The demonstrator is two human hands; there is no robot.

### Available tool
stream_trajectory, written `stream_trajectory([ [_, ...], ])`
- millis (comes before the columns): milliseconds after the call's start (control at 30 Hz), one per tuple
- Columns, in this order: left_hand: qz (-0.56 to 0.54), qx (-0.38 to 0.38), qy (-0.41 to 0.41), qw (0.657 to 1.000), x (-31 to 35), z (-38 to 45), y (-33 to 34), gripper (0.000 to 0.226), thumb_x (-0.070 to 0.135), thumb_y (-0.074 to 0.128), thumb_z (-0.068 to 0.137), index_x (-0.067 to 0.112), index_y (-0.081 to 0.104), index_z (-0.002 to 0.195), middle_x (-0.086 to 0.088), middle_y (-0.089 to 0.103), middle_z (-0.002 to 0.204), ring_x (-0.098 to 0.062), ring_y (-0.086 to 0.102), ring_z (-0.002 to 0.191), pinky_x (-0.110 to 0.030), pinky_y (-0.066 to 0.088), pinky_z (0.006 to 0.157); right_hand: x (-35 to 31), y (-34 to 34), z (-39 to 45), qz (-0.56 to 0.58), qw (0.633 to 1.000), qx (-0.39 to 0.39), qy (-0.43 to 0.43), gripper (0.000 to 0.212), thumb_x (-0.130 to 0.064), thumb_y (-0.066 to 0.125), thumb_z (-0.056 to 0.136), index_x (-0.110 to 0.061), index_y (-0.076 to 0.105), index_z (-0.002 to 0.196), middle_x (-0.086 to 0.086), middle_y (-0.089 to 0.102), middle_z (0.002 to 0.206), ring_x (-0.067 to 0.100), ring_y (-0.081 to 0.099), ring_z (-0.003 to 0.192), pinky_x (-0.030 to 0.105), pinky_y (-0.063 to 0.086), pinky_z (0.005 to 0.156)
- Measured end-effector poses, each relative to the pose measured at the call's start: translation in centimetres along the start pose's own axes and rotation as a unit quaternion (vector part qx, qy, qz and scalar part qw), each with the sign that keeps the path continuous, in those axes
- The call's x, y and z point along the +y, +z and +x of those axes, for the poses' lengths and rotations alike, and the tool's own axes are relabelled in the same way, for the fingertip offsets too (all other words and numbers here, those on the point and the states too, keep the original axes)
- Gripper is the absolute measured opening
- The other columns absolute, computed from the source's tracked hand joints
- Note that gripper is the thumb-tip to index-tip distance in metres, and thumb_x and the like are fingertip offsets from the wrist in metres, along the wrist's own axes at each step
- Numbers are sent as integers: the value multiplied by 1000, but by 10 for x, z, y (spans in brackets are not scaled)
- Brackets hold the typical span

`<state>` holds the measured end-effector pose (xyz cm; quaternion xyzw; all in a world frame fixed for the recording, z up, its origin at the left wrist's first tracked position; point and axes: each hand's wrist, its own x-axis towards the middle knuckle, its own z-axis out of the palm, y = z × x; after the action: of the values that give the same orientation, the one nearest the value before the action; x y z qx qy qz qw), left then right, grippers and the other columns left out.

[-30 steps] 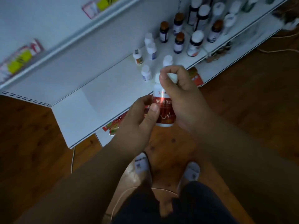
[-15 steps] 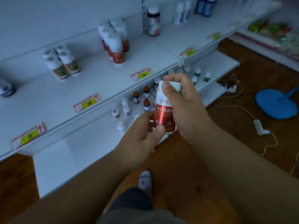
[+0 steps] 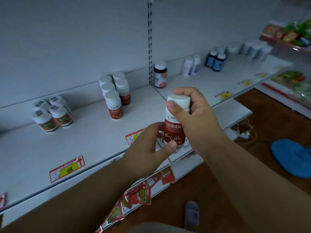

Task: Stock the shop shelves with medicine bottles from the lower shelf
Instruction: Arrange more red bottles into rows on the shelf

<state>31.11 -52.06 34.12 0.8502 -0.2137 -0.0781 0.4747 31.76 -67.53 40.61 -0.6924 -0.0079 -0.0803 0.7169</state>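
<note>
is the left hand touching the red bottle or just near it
Touching. The head view shows the left hand with its thumb across the bottom of the red bottle and fingers behind it; the right hand grips the cap end.

Six red-labelled bottles [image 3: 174, 126], four green-labelled bottles [image 3: 45, 121]

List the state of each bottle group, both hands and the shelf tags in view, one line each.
Red-label bottle: capped, upright, held off the shelf.
Right hand: grips its cap and upper body.
Left hand: holds its base.
Matching red-label bottles: capped, upright, clustered on the shelf.
Green-label bottles: capped, leaning.
Price tag: lying flat on the shelf edge.
</note>
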Motion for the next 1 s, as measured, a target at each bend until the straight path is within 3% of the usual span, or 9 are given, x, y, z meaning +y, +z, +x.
stream_trajectory([
  [100, 17, 76, -43, 996, -5, 24, 10, 76, 78, 40, 78, 31, 43, 138, 11, 53, 133, -5, 51, 118, -39, 46, 99, 14, -10, 42, -46, 997, -59, 3, 25, -28, 69, 90, -32, 59, 113, -6, 66, 102, 8, 67, 87, 37, 59, 81],
  [267, 79, 193, -138, 968, -14, 43, 23, 93, 89, 32, 75, 27, 38, 144, 7, 49, 141, -9, 47, 126, -41, 44, 103, 27, -13, 98, -138, 971, -193, -5, 36, -39, 64, 90, -34, 52, 124, -16, 63, 109, -1, 64, 94, 26, 53, 83],
  [400, 145, 250, -204, 935, -18, 46, 17, 91, 84, 36, 76, 26, 35, 147, 4, 44, 147, -13, 42, 132, -39, 40, 107, 42, 6, 127, -226, 941, -252, -30, 46, -41, 68, 87, -30, 52, 128, -16, 59, 110, 3, 60, 100, 30, 50, 92],
  [533, 229, 244, -234, 913, -27, 46, 1, 90, 80, 41, 78, 24, 33, 148, 3, 42, 150, -19, 40, 135, -43, 37, 111, 55, 29, 151, -287, 916, -272, -70, 51, -38, 75, 84, -26, 51, 128, -14, 54, 108, 8, 55, 99, 22, 43, 78],
  [600, 276, 235, -238, 901, -33, 49, -9, 85, 76, 44, 81, 24, 34, 147, 4, 42, 150, -20, 38, 136, -41, 34, 114, 63, 40, 163, -316, 904, -276, -87, 54, -35, 79, 81, -24, 51, 126, -8, 54, 113, 11, 55, 100, 24, 43, 80],
  [733, 373, 296, -163, 864, -51, 59, -28, 66, 59, 54, 84, 17, 51, 135, -5, 51, 139, -27, 47, 126, -43, 41, 105, 71, 61, 176, -364, 881, -273, -132, 55, -35, 83, 77, -23, 55, 123, -2, 51, 113, 14, 54, 100, 28, 44, 82],
  [900, 440, 256, -156, 846, -74, 73, -57, 78, 48, 62, 86, 10, 37, 150, -11, 31, 159, -29, 22, 149, -40, 15, 119, 75, 83, 179, -412, 859, -266, -145, 56, -30, 79, 81, -20, 54, 130, 3, 52, 120, 20, 55, 104, 30, 44, 88],
  [1000, 452, 226, -145, 851, -82, 73, -66, 79, 44, 63, 88, 9, 32, 152, -10, 33, 158, -27, 23, 149, -38, 13, 119, 82, 91, 180, -431, 854, -251, -147, 54, -28, 78, 81, -18, 52, 127, 4, 52, 122, 20, 54, 105, 28, 42, 85],
])
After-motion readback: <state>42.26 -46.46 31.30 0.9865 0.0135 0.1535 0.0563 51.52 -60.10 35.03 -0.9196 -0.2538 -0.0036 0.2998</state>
